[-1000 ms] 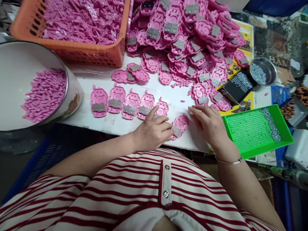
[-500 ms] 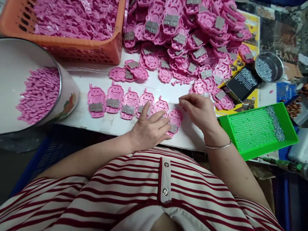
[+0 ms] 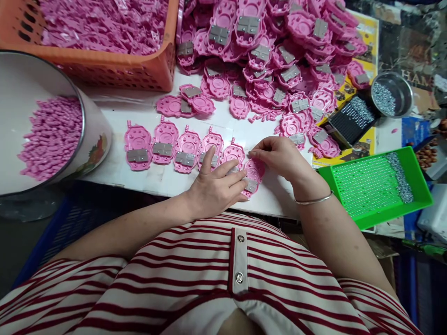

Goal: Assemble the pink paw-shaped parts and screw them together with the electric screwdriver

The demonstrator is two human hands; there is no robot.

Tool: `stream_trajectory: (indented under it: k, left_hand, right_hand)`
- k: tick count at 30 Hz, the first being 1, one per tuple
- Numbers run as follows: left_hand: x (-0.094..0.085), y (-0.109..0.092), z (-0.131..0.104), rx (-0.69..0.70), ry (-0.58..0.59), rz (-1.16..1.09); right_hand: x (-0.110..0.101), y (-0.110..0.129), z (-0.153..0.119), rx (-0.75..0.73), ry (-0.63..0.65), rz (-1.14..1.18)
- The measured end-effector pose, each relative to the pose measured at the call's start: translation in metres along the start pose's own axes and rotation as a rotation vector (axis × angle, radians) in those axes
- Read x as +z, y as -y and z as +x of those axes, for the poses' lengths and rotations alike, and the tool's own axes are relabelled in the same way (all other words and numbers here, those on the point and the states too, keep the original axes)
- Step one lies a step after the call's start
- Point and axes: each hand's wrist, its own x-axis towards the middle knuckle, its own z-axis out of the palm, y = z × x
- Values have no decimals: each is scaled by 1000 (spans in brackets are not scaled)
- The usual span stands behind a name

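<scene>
A row of pink plastic casings [image 3: 187, 144], each with a grey metal plate, lies before me. Small ribbed pink pieces stick up from the tops of most. My left hand [image 3: 218, 188] rests with fingers spread over the right end of the row, its fingertips on the last casing [image 3: 255, 171]. Above that casing's top edge, my right hand [image 3: 279, 156] has thumb and forefinger pinched together; whatever is between them is too small or hidden to name.
A pot [image 3: 99, 139] of small pink pieces and an orange basket [image 3: 104, 65] of pink parts stand left. Many more casings [image 3: 247, 28] are heaped at the back. On the right are a green tray [image 3: 380, 216], a black tray [image 3: 344, 123] and a metal bowl [image 3: 407, 104] with small metal parts.
My right hand has moved slightly left, its pinched fingertips coming to the top of the last casing. The left hand stays in place on the row.
</scene>
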Motion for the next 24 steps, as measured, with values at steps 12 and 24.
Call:
stream_trajectory:
  k: [12,24]
  left_hand:
    - [3,-3,2,-13,-21,39]
    - [0,-2,7,-122,-39,82]
  right_hand:
    - [-4,-21,-11,-226,-433,-242]
    - [-24,-48,-38,-303,-458,-466]
